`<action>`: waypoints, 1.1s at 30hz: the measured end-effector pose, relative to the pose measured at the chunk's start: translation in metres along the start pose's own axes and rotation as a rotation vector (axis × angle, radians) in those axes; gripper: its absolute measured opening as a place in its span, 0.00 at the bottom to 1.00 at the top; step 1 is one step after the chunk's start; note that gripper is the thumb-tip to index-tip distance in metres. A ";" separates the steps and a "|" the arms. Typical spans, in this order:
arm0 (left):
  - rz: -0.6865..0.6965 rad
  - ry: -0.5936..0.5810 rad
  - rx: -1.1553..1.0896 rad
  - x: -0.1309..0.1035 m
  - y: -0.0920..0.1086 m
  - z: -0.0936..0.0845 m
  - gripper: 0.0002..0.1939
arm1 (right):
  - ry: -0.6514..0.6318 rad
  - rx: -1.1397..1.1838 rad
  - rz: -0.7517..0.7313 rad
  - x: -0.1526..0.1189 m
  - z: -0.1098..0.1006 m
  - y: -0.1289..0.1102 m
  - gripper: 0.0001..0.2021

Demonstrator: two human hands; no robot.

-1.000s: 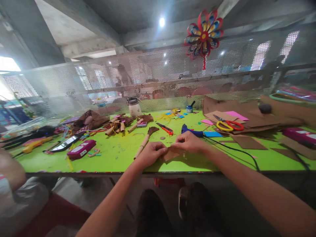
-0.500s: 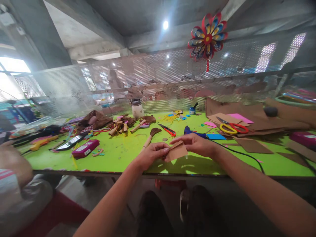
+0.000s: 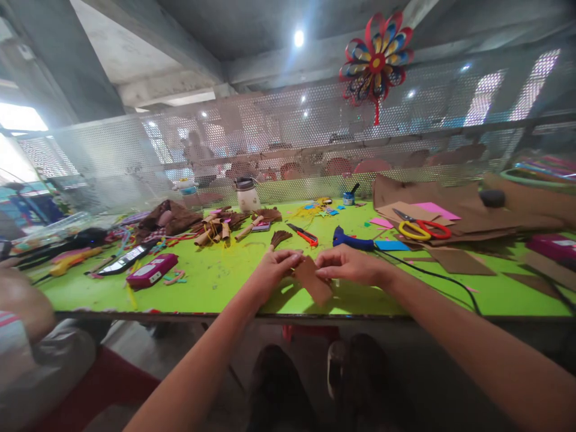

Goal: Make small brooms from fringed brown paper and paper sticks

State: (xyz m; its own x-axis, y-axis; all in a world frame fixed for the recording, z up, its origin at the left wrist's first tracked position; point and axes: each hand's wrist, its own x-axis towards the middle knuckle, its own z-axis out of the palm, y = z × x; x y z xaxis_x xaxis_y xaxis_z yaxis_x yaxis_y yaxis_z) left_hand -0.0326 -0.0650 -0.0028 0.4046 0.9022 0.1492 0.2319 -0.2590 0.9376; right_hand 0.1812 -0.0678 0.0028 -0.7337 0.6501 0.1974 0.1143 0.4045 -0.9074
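A small rectangle of brown paper (image 3: pixel 315 287) hangs tilted between my hands, over the table's front edge. Thumb and fingers of my left hand (image 3: pixel 273 273) pinch its upper left edge. My right hand (image 3: pixel 348 265) grips the upper right side, thumb towards me. Just beyond my left hand lies a brown paper brush shape (image 3: pixel 281 239) with a fringed end, its handle mostly hidden by the hand. A red utility knife (image 3: pixel 306 235) lies behind the paper. Past my right hand rests a blue glue gun (image 3: pixel 355 241), its black cord running right.
Scissors with yellow and red handles (image 3: pixel 423 229) lie on brown paper sheets (image 3: pixel 490 210). A purple box (image 3: pixel 153 270), rolled brown paper pieces (image 3: pixel 219 231) and a jar (image 3: pixel 247 195) stand left. A perforated screen (image 3: pixel 279 144) borders the green table (image 3: pixel 193 288). Another person's arm (image 3: pixel 27 306) shows far left.
The brown paper has turned from lying nearly level to slanting down to the right. My left fingers have shifted up along it, and my right hand now grips its side.
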 end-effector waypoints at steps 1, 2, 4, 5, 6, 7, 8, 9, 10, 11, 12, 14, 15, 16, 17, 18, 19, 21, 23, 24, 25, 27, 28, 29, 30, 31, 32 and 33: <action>0.008 0.030 -0.002 0.002 0.000 -0.001 0.18 | -0.012 -0.070 0.012 0.001 0.000 0.001 0.12; 0.017 0.030 0.026 0.003 0.000 -0.002 0.19 | -0.015 -0.143 0.019 0.001 0.000 0.002 0.11; 0.049 -0.017 0.186 0.004 0.002 -0.002 0.18 | -0.001 -0.292 0.021 0.003 0.000 0.004 0.10; 0.075 -0.042 0.294 0.004 0.003 -0.002 0.17 | 0.013 -0.365 0.018 0.003 0.001 0.005 0.10; 0.104 -0.062 0.401 0.004 0.005 -0.001 0.16 | 0.030 -0.436 0.016 0.004 0.001 0.007 0.10; 0.133 -0.082 0.494 0.004 0.006 -0.001 0.15 | 0.046 -0.500 0.013 0.005 0.002 0.009 0.10; 0.161 -0.101 0.569 0.003 0.007 0.000 0.15 | 0.061 -0.558 0.006 0.006 0.003 0.011 0.10; 0.184 -0.118 0.626 0.002 0.008 0.001 0.15 | 0.075 -0.606 -0.005 0.007 0.005 0.013 0.10; 0.202 -0.137 0.672 0.001 0.008 0.002 0.15 | 0.087 -0.646 -0.021 0.008 0.006 0.016 0.10; 0.215 -0.155 0.712 0.000 0.009 0.003 0.16 | 0.097 -0.679 -0.042 0.009 0.007 0.018 0.10; 0.224 -0.170 0.748 0.000 0.009 0.004 0.15 | 0.103 -0.707 -0.064 0.010 0.009 0.020 0.10; 0.234 -0.177 0.806 -0.002 0.009 0.004 0.14 | 0.114 -0.746 -0.104 0.011 0.010 0.023 0.10; 0.238 -0.174 0.828 -0.002 0.009 0.004 0.13 | 0.119 -0.758 -0.120 0.012 0.011 0.024 0.10; 0.244 -0.166 0.845 -0.002 0.007 0.003 0.12 | 0.122 -0.766 -0.132 0.012 0.011 0.024 0.09; 0.250 -0.151 0.861 -0.001 0.006 0.002 0.12 | 0.126 -0.774 -0.142 0.012 0.010 0.024 0.09; 0.256 -0.131 0.877 -0.001 0.003 0.001 0.12 | 0.131 -0.783 -0.147 0.012 0.010 0.025 0.09; 0.259 -0.108 0.894 0.000 0.001 -0.001 0.12 | 0.136 -0.794 -0.145 0.012 0.009 0.025 0.08; 0.256 -0.066 0.930 0.000 -0.005 -0.005 0.11 | 0.147 -0.807 -0.134 0.012 0.008 0.026 0.08; 0.249 -0.049 0.957 0.000 -0.008 -0.007 0.11 | 0.149 -0.802 -0.128 0.012 0.007 0.028 0.08; 0.247 -0.049 0.962 -0.001 -0.009 -0.008 0.11 | 0.146 -0.794 -0.132 0.013 0.007 0.029 0.08; 0.245 -0.051 0.962 -0.001 -0.010 -0.008 0.11 | 0.143 -0.790 -0.139 0.013 0.007 0.030 0.08; 0.241 -0.057 0.948 -0.002 -0.010 -0.008 0.10 | 0.143 -0.787 -0.150 0.014 0.008 0.032 0.08; 0.236 -0.065 0.936 -0.002 -0.009 -0.007 0.10 | 0.145 -0.786 -0.151 0.014 0.008 0.032 0.08; 0.231 -0.074 0.923 -0.002 -0.008 -0.006 0.09 | 0.149 -0.786 -0.149 0.013 0.008 0.032 0.08; 0.223 -0.081 0.912 -0.002 -0.007 -0.005 0.09 | 0.151 -0.786 -0.145 0.013 0.008 0.031 0.07; 0.217 -0.085 0.904 -0.002 -0.005 -0.003 0.10 | 0.151 -0.787 -0.141 0.013 0.009 0.031 0.07; 0.213 -0.085 0.898 -0.003 -0.003 -0.002 0.10 | 0.149 -0.789 -0.139 0.013 0.009 0.030 0.07; 0.210 -0.081 0.896 -0.003 -0.002 -0.001 0.10 | 0.148 -0.794 -0.140 0.013 0.009 0.030 0.07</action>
State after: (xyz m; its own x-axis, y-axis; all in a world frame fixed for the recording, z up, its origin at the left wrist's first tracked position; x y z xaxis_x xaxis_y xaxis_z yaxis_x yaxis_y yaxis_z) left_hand -0.0353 -0.0666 -0.0048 0.5685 0.7886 0.2344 0.7312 -0.6149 0.2955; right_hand 0.1690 -0.0530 -0.0256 -0.6867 0.6153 0.3871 0.5092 0.7872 -0.3480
